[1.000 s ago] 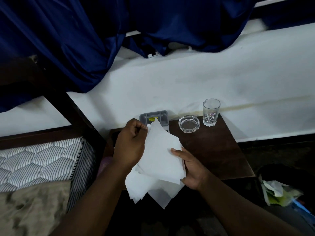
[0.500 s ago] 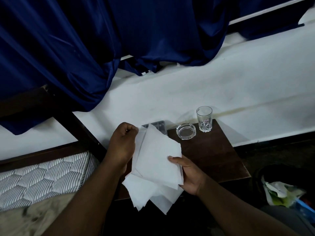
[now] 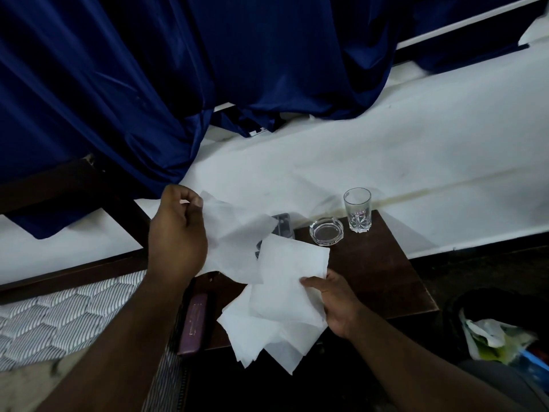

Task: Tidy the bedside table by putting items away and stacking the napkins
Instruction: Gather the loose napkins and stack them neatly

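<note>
Napkins (image 3: 285, 292): thin matt white paper, slightly translucent. Table (image 3: 374, 263): dark wood, low sheen. Tumbler (image 3: 357, 209) and ashtray (image 3: 326, 232): clear glossy glass. Curtain (image 3: 178, 78): satin-sheen blue cloth. Mattress (image 3: 59, 316): quilted fabric.

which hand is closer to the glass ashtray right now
Right. The right hand grips the napkin stack just in front of the ashtray, over the table. The left hand is farther off to the ashtray's left, lifting one napkin.
</note>
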Demonstrator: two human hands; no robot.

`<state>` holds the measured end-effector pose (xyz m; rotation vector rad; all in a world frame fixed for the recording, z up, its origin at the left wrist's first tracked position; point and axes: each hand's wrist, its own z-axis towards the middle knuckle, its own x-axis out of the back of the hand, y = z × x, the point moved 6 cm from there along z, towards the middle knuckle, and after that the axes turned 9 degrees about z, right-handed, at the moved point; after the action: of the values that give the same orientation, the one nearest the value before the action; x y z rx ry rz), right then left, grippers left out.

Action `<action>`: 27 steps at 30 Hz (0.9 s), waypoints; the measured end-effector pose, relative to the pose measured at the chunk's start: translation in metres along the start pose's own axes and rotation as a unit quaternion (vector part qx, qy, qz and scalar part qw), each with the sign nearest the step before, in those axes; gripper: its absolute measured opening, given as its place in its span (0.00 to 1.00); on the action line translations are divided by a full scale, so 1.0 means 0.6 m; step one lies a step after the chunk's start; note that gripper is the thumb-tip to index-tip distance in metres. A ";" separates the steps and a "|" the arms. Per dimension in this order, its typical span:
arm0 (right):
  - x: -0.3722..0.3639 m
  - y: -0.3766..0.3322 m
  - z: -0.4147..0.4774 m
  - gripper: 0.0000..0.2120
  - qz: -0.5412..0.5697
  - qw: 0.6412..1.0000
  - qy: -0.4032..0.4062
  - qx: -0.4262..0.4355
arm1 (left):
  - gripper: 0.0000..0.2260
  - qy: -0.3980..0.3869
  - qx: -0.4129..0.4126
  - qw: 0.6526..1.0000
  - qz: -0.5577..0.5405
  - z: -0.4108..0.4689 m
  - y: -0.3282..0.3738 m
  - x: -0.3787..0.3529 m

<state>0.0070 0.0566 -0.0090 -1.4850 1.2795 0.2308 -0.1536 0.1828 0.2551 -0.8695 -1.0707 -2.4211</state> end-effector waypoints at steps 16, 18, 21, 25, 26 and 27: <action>-0.043 0.007 -0.028 0.19 -0.064 0.995 -0.075 0.013 | 0.05 -0.073 0.152 0.985 0.033 -0.104 -0.081 -0.168; -0.041 0.009 -0.026 0.19 -0.064 0.995 -0.076 0.008 | 0.04 -0.066 0.115 0.988 0.077 -0.109 -0.080 -0.166; -0.033 0.014 -0.018 0.13 -0.064 0.997 -0.054 0.000 | 0.03 -0.065 0.081 0.990 0.093 -0.112 -0.082 -0.162; -0.030 0.024 -0.011 0.10 -0.079 0.995 -0.052 -0.019 | 0.02 -0.057 0.089 0.991 0.082 -0.115 -0.089 -0.154; -0.031 0.025 -0.011 0.10 -0.085 0.995 -0.056 -0.020 | 0.02 -0.047 0.092 0.992 0.078 -0.116 -0.092 -0.152; -0.031 0.026 -0.010 0.09 -0.091 0.994 -0.059 -0.018 | 0.01 -0.040 0.095 0.992 0.073 -0.117 -0.095 -0.151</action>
<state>-0.0157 0.0655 -0.0024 -1.5853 1.0443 0.2192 -0.1438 0.1733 0.1280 -0.9502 -1.2006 -2.1416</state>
